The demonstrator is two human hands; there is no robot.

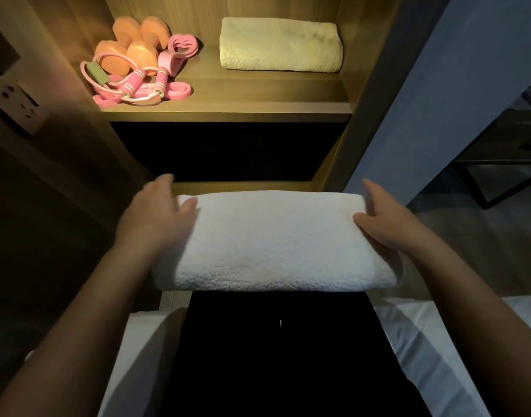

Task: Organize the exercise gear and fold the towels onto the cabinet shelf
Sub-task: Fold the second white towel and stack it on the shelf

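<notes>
1. We have a folded white towel (273, 242) level in front of the cabinet, below its lit shelf (258, 94).
2. Our hands are apart, one at each end. The right hand (390, 221) grips the right end, thumb on top. The left hand (155, 218) is blurred, so we cannot tell its grip.
3. On the shelf, a second towel (280, 45) lies at right, and orange dumbbells (131, 46) and a pink skipping rope (131, 82) at left.

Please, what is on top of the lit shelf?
Two orange dumbbells, a pink jump rope, a pink resistance band and a folded towel. Anything beneath the gear is hidden.
</notes>
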